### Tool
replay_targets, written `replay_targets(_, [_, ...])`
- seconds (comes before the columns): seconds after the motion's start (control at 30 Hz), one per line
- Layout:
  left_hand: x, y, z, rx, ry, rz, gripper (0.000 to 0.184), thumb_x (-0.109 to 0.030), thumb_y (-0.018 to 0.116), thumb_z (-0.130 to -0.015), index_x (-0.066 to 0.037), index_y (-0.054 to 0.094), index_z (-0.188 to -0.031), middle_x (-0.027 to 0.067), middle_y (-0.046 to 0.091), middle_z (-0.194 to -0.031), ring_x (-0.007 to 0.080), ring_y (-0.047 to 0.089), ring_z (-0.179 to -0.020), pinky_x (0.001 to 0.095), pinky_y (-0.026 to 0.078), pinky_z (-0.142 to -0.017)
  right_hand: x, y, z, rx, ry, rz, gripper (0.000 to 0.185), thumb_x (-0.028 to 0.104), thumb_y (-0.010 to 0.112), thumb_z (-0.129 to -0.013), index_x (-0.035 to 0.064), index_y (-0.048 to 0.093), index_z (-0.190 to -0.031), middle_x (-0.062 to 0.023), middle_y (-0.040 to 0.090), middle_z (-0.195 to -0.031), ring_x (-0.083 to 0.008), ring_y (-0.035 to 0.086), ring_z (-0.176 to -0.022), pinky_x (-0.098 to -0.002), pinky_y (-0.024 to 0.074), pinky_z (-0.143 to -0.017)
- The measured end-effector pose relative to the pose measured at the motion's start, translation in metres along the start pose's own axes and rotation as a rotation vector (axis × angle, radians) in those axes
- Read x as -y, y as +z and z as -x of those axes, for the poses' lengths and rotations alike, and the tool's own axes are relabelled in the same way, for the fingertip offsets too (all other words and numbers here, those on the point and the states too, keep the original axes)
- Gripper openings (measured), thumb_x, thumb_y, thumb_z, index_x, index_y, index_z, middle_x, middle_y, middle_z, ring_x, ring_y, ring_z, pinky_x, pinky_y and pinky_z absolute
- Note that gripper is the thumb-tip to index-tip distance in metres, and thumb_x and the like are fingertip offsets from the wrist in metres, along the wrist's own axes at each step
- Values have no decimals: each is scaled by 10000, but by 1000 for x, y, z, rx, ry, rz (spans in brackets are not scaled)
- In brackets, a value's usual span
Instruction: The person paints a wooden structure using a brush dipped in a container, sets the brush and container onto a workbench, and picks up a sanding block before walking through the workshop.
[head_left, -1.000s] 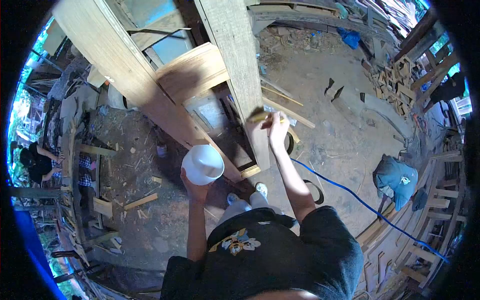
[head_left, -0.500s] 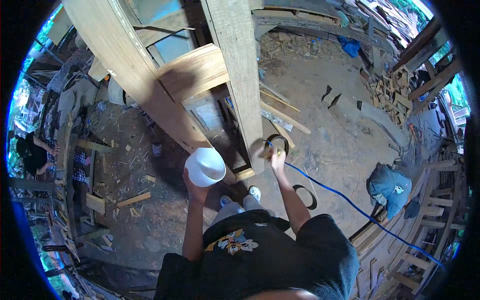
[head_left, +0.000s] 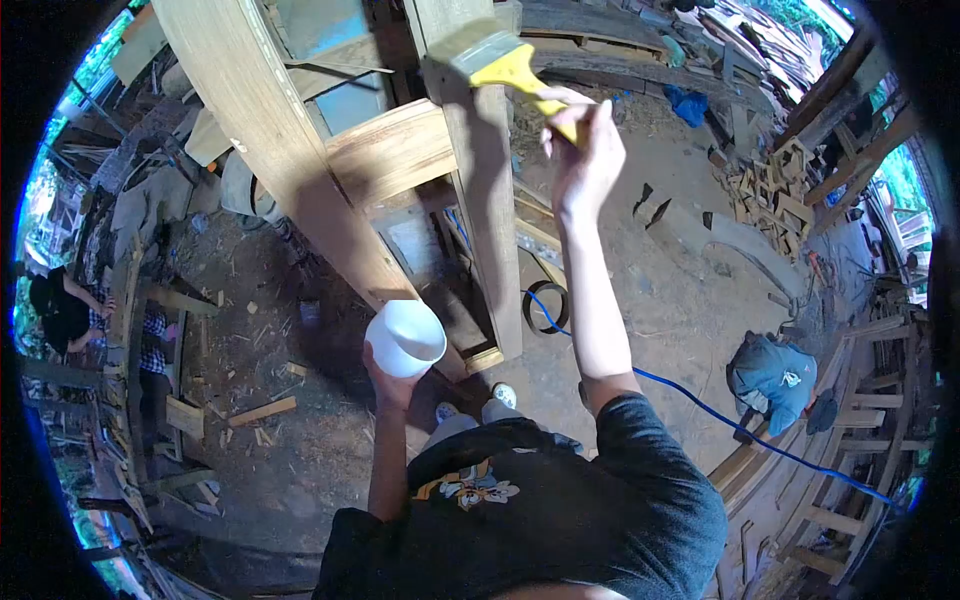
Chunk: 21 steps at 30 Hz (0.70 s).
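Right hand (head_left: pixel 592 160) grips a brush (head_left: pixel 505 69) over the frame's (head_left: pixel 495 250) right rail; left hand (head_left: pixel 391 384) cradles a cup (head_left: pixel 398 336) by its near end. Even strokes along the grain, with the cup level, would likely serve best.

The cup (head_left: pixel 405 338) is left of the brush (head_left: pixel 506 70)

Boards (head_left: pixel 250 110): we see bright wood crossed by dark shadows.
Floor (head_left: pixel 680 290): we find it dimmer.
Glare: bluish-white daylight at both sides.
Edges: bowed, with black corners.
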<state>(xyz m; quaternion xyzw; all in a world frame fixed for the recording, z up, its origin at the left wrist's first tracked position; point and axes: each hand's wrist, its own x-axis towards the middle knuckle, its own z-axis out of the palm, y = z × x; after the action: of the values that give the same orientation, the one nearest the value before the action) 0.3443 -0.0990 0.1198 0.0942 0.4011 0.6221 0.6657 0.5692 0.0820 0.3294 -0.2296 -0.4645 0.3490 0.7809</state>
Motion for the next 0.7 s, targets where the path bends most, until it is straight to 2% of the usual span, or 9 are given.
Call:
replay_targets(0.03, [0,0,0,5,3,2,765,-669,413,-706,-206,273,-1299,79,284,-1318,324,289,-1206,576,307,-878,-10,4,-8,27,-238,275,447,314,292,-929,-5,577,-800,-127,605,-765,-151,505,-654,-288,398,-655])
replay_targets(0.13, [-1,-1,0,32,-9,7,768,-669,418,-703,-212,265,-1301,78,282,-1318,327,287,-1207,576,311,-877,-34,-2,1,40,-535,513,411,281,293,-925,-1,583,-997,-48,574,-680,-129,458,-626,-283,373,-682])
replay_targets(0.17, [-1,1,2,7,35,-35,766,-668,417,-703,-213,267,-1300,76,281,-1318,327,288,-1206,579,318,-869,-39,-1,17,-77,-121,107,389,250,308,-926,-19,586,-962,-55,555,-652,-126,438,-581,-276,385,-676])
replay_targets(0.27, [-3,-6,2,-13,56,-33,759,-668,413,-705,-214,273,-1297,74,287,-1315,325,294,-1202,576,337,-855,-57,-17,43,-37,-248,125,428,187,294,-925,60,311,-517,-80,462,-515,-164,456,-523,-371,447,-669])
replay_targets(0.4, [-5,-13,7,36,43,32,748,-668,406,-710,-215,283,-1292,76,306,-1303,318,318,-1188,561,367,-840,-80,-36,72,-116,-246,-65,417,135,340,-915,50,342,-507,-43,447,-518,-126,457,-514,-286,417,-591])
replay_targets(0.47, [-7,-8,14,1,62,30,746,-670,404,-710,-214,288,-1289,79,317,-1294,315,328,-1180,546,394,-816,-88,-43,79,-311,21,359,404,189,422,-893,81,325,-516,-10,400,-476,-78,374,-434,-236,345,-448])
replay_targets(0.5, [-8,-6,17,-31,77,25,744,-671,403,-711,-213,292,-1286,82,327,-1286,312,339,-1173,531,421,-792,-99,-44,72,-301,-49,499,390,179,472,-869,99,318,-520,29,355,-462,-58,328,-399,-218,242,-377])
replay_targets(0.63, [-7,-22,12,-9,58,78,736,-670,398,-715,-208,300,-1279,85,352,-1262,307,382,-1134,481,479,-698,-85,-3,23,-468,-46,-66,355,154,477,-842,120,322,-524,48,301,-454,-50,275,-375,-205,210,-359])
replay_targets(0.7, [-8,-17,13,-84,108,129,736,-671,404,-711,-201,309,-1270,86,380,-1230,298,429,-1078,422,510,-602,-63,23,-18,-380,-277,-308,361,185,423,-852,129,301,-517,46,280,-452,-57,248,-365,-205,192,-349])
